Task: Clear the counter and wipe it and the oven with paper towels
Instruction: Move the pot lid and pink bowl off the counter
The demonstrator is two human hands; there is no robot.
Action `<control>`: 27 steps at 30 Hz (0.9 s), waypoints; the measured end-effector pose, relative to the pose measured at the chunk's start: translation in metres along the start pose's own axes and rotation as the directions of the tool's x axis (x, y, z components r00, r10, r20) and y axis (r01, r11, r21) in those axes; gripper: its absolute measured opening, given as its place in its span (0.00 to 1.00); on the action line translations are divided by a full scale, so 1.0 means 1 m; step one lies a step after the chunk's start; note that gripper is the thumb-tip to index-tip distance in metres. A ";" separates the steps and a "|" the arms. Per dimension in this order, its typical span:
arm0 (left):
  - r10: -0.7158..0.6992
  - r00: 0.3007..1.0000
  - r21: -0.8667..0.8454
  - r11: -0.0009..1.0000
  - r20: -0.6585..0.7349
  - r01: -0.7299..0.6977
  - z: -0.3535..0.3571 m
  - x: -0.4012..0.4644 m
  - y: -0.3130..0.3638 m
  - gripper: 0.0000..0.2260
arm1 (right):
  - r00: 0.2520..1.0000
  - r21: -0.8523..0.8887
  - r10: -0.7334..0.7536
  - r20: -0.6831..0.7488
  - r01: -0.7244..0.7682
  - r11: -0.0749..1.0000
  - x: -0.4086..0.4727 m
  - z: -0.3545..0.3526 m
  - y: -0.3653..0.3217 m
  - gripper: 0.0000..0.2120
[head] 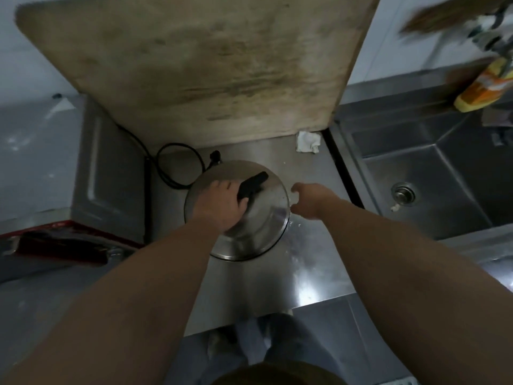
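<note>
Your left hand (pixel 222 207) grips the black handle (pixel 251 185) of the steel pot lid (pixel 249 226) on the tabletop (pixel 308 262). Your right hand (pixel 308 201) sits at the lid's right rim, fingers (pixel 298 188) curled; whether they hold anything, you cannot tell. Farther back, a crumpled paper towel (pixel 307 142) lies below the leaning cutting board (pixel 208 65), with the sink (pixel 433 173) at right.

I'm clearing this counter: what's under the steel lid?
The lid covers whatever sits beneath, so that cannot be seen. The left hand holds its black handle; only counter shows around it.
</note>
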State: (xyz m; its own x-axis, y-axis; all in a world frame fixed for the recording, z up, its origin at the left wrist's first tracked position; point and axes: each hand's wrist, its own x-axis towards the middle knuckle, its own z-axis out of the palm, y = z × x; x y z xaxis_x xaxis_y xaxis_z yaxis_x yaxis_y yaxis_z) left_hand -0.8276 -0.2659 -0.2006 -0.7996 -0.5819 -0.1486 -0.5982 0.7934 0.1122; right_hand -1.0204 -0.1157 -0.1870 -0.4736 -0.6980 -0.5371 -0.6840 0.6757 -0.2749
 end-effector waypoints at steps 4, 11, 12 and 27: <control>-0.012 0.997 0.006 1.000 0.078 0.011 0.019 0.021 0.017 0.23 | 0.999 0.055 0.031 0.020 -0.032 0.998 0.010 0.013 0.032 0.31; -0.053 0.989 -0.011 0.998 0.140 0.055 0.041 0.043 0.001 0.24 | 0.993 0.085 0.113 0.035 -0.115 0.990 0.014 0.035 0.079 0.31; -0.055 0.984 -0.027 0.998 0.172 0.061 0.043 0.045 -0.002 0.25 | 0.993 0.084 0.117 0.032 -0.119 0.989 0.014 0.037 0.083 0.31; 0.142 0.982 0.003 0.990 0.125 -0.144 0.052 0.034 -0.029 0.25 | 0.998 0.077 0.046 -0.042 -0.042 0.996 0.028 0.037 0.059 0.29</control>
State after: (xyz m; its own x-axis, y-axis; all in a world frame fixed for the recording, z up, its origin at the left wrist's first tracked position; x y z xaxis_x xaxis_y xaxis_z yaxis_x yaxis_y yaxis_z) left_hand -0.8349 -0.2998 -0.2598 -0.8638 -0.4359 -0.2527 -0.4767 0.8695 0.1294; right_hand -1.0533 -0.0870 -0.2483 -0.5276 -0.6757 -0.5148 -0.6188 0.7209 -0.3121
